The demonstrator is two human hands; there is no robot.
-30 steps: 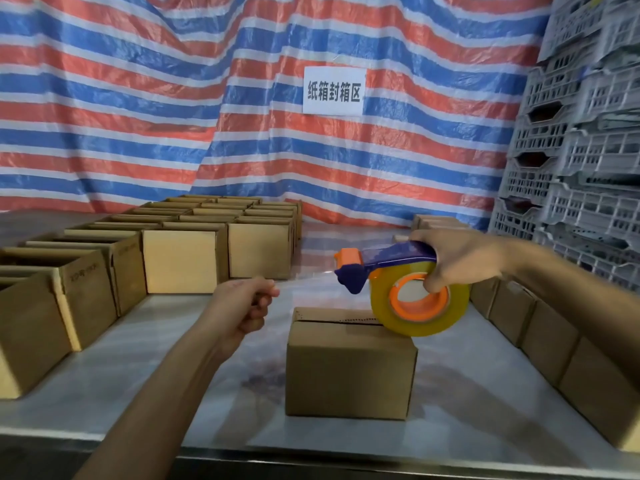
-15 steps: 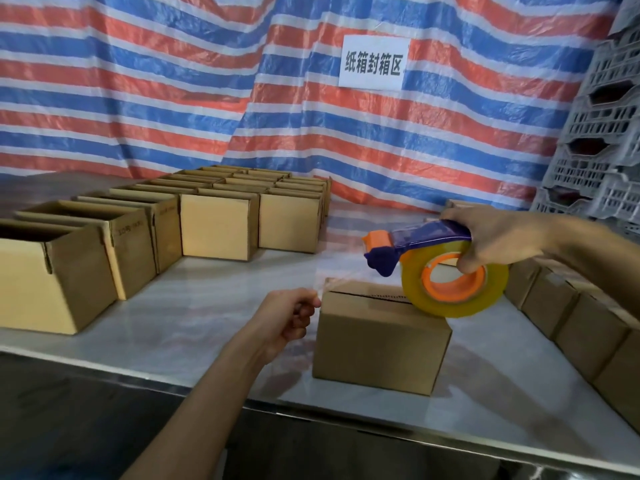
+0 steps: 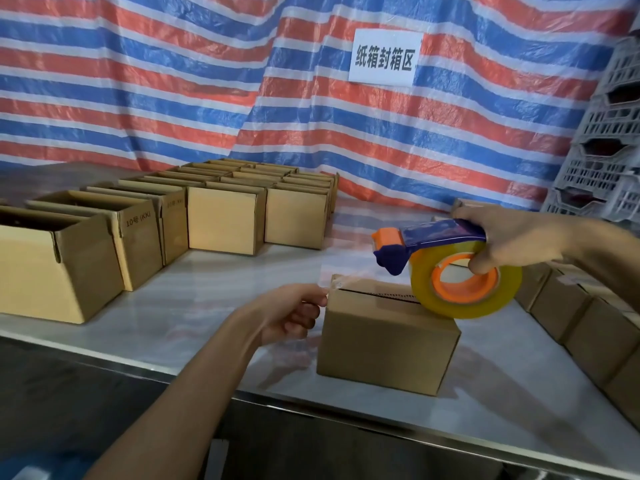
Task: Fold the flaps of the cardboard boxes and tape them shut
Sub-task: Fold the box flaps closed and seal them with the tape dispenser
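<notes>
Hands (image 3: 294,315) (image 3: 512,237) tight on tape end (image 3: 328,286), dispenser (image 3: 443,234)

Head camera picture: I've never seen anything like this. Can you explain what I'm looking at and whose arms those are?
There is no machine here. The camera is worn on a person's head and looks down at their own arms. The right hand grips a blue-and-orange tape dispenser, whose yellowish roll is over a closed cardboard box on a pale table. The left hand pinches the free end of the clear tape at the box's top left edge. Open boxes stand to the left, and more boxes line the right side.
</notes>
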